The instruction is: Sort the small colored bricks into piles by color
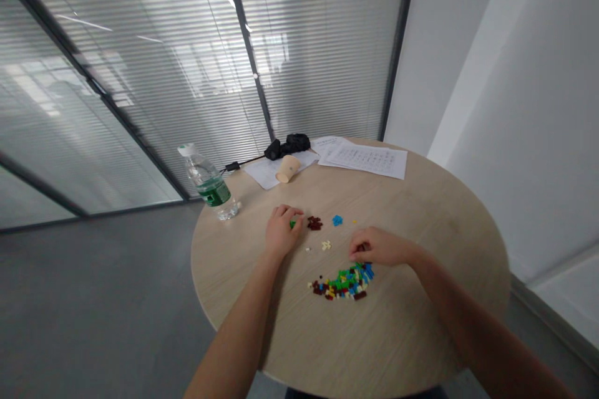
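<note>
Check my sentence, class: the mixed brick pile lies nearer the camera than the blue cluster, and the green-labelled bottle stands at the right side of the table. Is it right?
Not quite: the head view shows the bottle at the left side of the table. The mixed brick pile does lie nearer the camera than the blue cluster.

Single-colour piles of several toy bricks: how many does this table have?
3 visible: dark brown bricks beside the left hand, blue bricks farther right, cream bricks nearer the viewer. Green bricks, partly hidden by that hand, may form another.
</note>
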Demonstrator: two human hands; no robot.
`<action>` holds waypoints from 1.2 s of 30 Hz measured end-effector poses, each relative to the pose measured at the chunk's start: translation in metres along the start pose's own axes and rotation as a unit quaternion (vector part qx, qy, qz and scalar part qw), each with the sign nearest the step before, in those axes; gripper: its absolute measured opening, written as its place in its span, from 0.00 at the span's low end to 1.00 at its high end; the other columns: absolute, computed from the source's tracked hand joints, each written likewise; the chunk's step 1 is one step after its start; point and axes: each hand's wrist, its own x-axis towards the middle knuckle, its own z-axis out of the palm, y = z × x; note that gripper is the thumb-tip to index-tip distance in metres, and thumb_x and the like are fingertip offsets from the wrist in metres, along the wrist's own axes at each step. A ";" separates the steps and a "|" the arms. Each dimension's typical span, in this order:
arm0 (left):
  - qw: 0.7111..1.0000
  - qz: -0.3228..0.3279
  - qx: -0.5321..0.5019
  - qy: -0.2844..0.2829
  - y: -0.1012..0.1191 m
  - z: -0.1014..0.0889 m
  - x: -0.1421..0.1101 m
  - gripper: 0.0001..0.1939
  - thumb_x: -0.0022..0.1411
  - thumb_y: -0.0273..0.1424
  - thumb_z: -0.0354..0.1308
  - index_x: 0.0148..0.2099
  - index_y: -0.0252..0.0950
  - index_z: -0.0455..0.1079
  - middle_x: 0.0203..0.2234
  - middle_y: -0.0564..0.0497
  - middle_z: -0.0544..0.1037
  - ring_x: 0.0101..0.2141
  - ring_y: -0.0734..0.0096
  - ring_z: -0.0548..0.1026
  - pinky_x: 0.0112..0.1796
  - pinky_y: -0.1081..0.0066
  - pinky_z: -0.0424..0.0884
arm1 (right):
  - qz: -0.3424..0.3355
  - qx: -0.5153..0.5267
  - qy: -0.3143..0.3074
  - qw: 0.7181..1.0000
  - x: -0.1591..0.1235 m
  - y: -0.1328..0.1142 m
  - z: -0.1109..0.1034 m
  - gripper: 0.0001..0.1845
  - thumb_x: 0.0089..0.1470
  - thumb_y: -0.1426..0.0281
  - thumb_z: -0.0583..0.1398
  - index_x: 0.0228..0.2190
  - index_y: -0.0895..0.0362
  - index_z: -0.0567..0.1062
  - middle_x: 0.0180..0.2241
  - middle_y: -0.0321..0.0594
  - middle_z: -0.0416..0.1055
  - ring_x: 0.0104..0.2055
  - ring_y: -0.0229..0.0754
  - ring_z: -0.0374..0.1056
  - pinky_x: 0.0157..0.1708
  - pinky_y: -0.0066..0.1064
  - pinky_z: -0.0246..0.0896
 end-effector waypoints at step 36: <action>0.994 -0.021 -0.089 0.063 0.013 -0.015 -0.002 0.06 0.57 0.31 0.57 0.29 0.36 0.71 0.29 0.49 0.76 0.36 0.65 0.70 0.39 0.67 0.65 | 0.083 0.286 0.214 0.930 0.019 -0.009 0.018 0.11 0.46 0.62 0.62 0.30 0.56 0.72 0.33 0.41 0.77 0.29 0.37 0.68 0.29 0.29 0.60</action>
